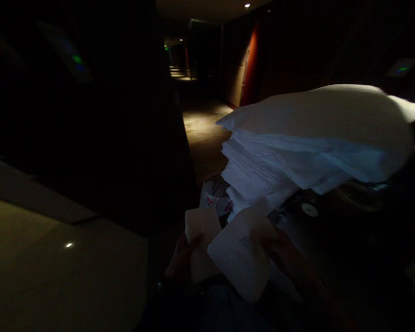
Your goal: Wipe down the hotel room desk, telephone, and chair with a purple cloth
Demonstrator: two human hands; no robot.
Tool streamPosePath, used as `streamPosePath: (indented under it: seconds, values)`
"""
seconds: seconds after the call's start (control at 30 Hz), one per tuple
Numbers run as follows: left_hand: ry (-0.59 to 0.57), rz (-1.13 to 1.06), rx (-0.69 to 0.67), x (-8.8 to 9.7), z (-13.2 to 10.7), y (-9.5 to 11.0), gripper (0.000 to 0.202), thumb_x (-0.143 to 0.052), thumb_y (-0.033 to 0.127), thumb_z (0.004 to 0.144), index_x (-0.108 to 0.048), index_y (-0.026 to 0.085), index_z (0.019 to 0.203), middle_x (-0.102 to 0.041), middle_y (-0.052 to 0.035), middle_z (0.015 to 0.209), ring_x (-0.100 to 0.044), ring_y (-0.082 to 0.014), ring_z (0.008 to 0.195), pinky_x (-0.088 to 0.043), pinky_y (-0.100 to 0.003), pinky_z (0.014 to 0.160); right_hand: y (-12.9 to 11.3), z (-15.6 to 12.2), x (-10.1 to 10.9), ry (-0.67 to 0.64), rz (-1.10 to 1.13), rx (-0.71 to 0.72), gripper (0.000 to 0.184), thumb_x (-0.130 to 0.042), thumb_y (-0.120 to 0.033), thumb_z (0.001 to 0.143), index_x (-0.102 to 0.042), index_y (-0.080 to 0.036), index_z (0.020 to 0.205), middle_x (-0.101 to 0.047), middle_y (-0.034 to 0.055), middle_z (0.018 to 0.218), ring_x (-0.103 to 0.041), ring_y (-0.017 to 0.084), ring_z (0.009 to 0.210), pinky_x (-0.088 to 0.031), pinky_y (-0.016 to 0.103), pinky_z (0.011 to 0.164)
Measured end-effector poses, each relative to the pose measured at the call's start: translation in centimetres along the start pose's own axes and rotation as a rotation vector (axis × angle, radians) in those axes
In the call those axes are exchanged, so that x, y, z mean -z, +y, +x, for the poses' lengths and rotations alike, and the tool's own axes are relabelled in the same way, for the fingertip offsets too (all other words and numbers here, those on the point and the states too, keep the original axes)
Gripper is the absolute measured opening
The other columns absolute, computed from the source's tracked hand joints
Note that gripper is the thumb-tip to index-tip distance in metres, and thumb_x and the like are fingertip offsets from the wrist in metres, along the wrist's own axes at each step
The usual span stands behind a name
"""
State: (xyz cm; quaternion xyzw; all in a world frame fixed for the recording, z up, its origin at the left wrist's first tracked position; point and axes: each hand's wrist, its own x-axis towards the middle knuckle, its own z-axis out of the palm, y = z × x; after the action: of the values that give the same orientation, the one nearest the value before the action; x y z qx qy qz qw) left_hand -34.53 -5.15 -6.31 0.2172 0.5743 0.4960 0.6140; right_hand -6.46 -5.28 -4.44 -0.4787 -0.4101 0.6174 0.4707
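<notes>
The scene is very dark. My left hand [180, 260] grips a small pale folded packet [201, 240] low in the middle of the view. My right hand [280, 251] grips a second, larger white folded packet [240, 258] with a faint print on it. Both packets are held side by side just in front of a tall stack of folded white linen [297, 152], which rests on a dark cart [332, 230]. A big white sheet drapes over the top of the stack.
A dim corridor [200, 124] runs ahead, with a lit patch of floor and a red-lit wall at right. A dark wall stands at left. A pale floor or counter surface [55, 258] lies at lower left. Small items sit in the cart by the stack.
</notes>
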Motion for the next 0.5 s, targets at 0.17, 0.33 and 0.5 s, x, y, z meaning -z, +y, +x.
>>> streamPosePath:
  seconds: [0.17,0.33,0.5]
  values:
    - [0.253,-0.117,-0.225,9.3,-2.0,1.4,0.08,-0.089,0.048,0.065,-0.058,0.013,0.129,-0.076,-0.0167,0.114,-0.075,-0.0308,0.091,-0.062,-0.037,0.071,3.7,6.8,-11.0,-0.204,0.043,-0.091,0.054,-0.083,-0.048,0.067,-0.07,-0.018,0.11,-0.076,0.0132,0.112,-0.072,0.034,0.103,-0.058,0.051,0.095]
    - [0.506,-0.275,-0.328,25.0,-5.4,2.3,0.064,-0.09,0.047,0.065,-0.066,0.006,0.106,-0.078,-0.0184,0.102,-0.075,-0.0323,0.088,-0.061,-0.035,0.072,9.3,12.5,-23.6,-0.229,-0.47,0.138,0.06,-0.069,-0.064,0.07,-0.073,-0.019,0.108,-0.074,0.0158,0.119,-0.063,0.039,0.122,-0.045,0.055,0.113]
    - [0.664,-0.674,-0.355,38.9,-10.9,4.0,0.066,-0.094,0.038,0.063,-0.065,0.007,0.114,-0.077,-0.0194,0.109,-0.074,-0.035,0.099,-0.062,-0.035,0.075,15.9,17.3,-41.1,-0.557,-0.646,0.37,0.044,-0.06,-0.062,0.07,-0.078,-0.025,0.086,-0.078,0.012,0.102,-0.073,0.035,0.101,-0.06,0.048,0.095]
